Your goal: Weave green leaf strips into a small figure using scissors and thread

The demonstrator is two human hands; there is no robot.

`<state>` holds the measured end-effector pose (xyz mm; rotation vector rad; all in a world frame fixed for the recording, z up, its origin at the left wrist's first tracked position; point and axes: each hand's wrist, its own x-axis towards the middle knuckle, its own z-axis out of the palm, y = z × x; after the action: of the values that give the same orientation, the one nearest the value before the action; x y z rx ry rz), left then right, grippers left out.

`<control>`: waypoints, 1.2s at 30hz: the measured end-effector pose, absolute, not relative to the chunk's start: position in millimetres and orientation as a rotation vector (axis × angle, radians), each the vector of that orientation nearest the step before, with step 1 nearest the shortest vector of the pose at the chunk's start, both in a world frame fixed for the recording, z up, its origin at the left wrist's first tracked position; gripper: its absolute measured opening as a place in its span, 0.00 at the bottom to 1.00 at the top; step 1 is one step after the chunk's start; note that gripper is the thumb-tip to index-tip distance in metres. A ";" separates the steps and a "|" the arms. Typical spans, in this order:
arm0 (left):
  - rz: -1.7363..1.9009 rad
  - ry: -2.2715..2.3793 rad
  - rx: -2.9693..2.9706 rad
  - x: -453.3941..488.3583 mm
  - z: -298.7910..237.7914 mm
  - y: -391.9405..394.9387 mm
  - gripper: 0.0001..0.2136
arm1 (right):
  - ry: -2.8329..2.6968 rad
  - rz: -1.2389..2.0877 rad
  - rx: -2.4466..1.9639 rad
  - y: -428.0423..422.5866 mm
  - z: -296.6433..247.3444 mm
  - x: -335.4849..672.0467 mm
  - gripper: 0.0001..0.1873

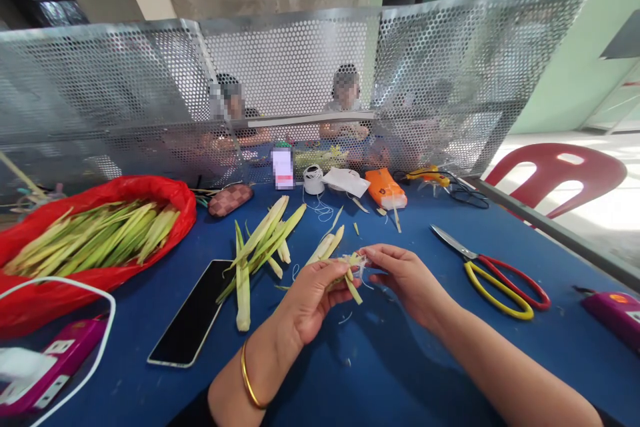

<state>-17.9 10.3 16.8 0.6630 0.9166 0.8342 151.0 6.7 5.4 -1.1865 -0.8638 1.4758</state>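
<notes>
My left hand (313, 293) is closed around a small bundle of pale green leaf strips (351, 265), held just above the blue table (380, 360). My right hand (403, 273) pinches the bundle's top, where thin white thread shows. A gold bangle sits on my left wrist. Loose leaf strips (260, 240) lie on the table just left of my hands.
A red bag (150, 190) of green leaf strips lies far left. A phone (193, 313) lies left of my hands. Scissors (495, 273) lie at right. A thread spool (313, 179), an orange tool (384, 190) and a perforated metal screen (300, 80) stand behind, with people beyond it.
</notes>
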 end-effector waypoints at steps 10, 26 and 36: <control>0.939 0.943 0.548 -18.7 26.3 12.3 0.03 | -1.430 1.281 -1.230 5.0 12.8 154.7 0.14; 0.920 1.110 0.763 -28.8 15.7 26.2 0.04 | -0.786 0.985 -1.008 19.3 33.6 204.9 0.10; 0.899 1.211 0.925 -31.1 14.6 29.5 0.05 | -0.392 1.092 -0.812 27.3 50.0 228.5 0.04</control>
<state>-31.1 29.5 14.6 0.9253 1.2114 0.8986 228.5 27.3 50.0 -0.8116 -0.3919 1.0917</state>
